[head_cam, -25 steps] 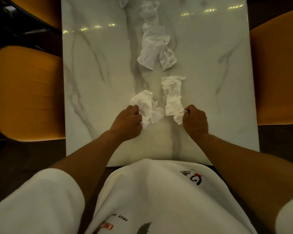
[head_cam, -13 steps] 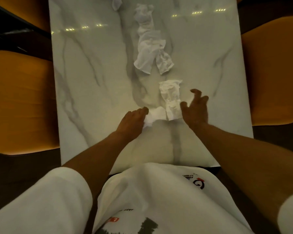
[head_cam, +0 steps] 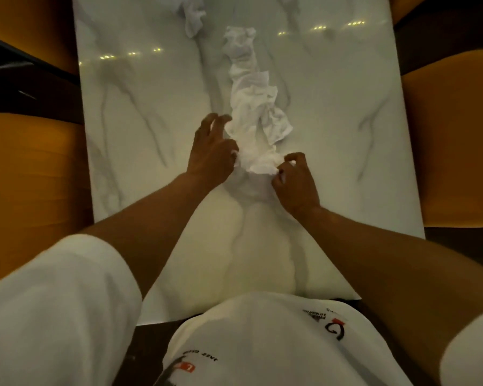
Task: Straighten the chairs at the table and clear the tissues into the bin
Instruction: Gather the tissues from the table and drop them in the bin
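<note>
Crumpled white tissues (head_cam: 255,112) lie in a line down the middle of a white marble table (head_cam: 140,129). A bunched wad of tissues (head_cam: 258,165) sits between my two hands. My left hand (head_cam: 211,151) presses against the wad's left side, thumb on it, with fingers spread toward the tissue pile beyond. My right hand (head_cam: 294,181) pinches the wad's right edge with curled fingers. Another tissue (head_cam: 194,16) lies farther away near the top edge. No bin is in view.
Orange chairs flank the table: one at the left (head_cam: 31,174), one at the right (head_cam: 455,140), and more at the far corners (head_cam: 50,29). The floor is dark. My white shirt fills the bottom of the view.
Both hands have moved farther up the table and pushed the two near tissues together into one wad against the larger pile. My right hand, open a moment ago, now pinches the wad.
</note>
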The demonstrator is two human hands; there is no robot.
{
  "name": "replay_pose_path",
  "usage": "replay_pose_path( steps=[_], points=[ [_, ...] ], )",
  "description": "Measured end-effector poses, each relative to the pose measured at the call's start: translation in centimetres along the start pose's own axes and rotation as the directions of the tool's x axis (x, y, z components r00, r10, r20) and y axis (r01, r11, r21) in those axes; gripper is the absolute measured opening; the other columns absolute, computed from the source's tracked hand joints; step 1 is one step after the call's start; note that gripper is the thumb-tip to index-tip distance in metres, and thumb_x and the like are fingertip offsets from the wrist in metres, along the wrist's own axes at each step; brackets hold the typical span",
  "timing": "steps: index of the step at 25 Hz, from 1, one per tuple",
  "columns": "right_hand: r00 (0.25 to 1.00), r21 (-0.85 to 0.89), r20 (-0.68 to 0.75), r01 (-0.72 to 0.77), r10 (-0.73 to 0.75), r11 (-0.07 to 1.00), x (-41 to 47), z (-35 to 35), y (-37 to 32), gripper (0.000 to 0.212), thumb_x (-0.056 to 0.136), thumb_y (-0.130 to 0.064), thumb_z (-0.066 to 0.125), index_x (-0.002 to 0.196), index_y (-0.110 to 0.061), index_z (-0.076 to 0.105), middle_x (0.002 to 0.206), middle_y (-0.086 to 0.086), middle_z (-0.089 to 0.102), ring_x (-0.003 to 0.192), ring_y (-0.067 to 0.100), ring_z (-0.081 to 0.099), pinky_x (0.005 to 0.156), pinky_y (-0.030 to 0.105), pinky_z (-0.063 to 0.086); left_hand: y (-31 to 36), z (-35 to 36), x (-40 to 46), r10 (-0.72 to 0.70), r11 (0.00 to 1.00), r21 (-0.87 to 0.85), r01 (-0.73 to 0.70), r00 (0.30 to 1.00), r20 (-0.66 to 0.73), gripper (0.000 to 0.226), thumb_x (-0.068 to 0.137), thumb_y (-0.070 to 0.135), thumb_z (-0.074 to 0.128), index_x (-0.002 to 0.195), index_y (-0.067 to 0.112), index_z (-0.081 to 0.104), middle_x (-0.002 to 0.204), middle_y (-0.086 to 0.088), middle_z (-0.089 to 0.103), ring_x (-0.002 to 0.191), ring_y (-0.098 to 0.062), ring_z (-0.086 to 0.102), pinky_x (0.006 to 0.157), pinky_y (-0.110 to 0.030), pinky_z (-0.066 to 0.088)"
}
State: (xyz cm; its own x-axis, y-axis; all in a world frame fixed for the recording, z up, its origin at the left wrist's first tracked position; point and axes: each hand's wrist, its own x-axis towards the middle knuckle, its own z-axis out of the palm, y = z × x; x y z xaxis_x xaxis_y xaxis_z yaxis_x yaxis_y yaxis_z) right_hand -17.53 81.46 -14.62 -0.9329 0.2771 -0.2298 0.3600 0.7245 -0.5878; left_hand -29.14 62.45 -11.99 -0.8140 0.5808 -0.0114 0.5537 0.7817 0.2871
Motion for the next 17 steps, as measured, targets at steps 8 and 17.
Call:
replay_pose_path(
  steps=[8,17],
  points=[
    [1.000,-0.100,0.016,-0.016,0.017,0.995,6.8,-3.3,-0.4,0.049,0.086,-0.015,0.057,0.135,-0.018,0.053,0.094,0.015,0.066,0.090,0.035,0.061,0.075,0.043,0.052,-0.4,4.1,1.6,0.160,0.980,-0.146,-0.136,0.973,0.167,0.011,0.071,0.002,0.066,0.075,0.005,0.076,0.085,-0.018,0.070,0.076,-0.042,0.065,0.066,-0.051,0.056],
    [0.991,-0.214,0.125,-0.027,0.055,0.977,8.9,1.1,-3.4,0.036,0.092,-0.017,0.064,0.126,-0.006,0.060,0.123,0.016,0.059,0.112,0.035,0.058,0.088,0.039,0.046,-2.0,3.5,-0.9,-0.266,0.932,-0.241,0.271,0.962,0.052,0.077,0.069,-0.002,0.085,0.137,-0.002,0.050,0.128,-0.028,0.048,0.102,-0.044,0.057,0.084,-0.048,0.054]
  ],
)
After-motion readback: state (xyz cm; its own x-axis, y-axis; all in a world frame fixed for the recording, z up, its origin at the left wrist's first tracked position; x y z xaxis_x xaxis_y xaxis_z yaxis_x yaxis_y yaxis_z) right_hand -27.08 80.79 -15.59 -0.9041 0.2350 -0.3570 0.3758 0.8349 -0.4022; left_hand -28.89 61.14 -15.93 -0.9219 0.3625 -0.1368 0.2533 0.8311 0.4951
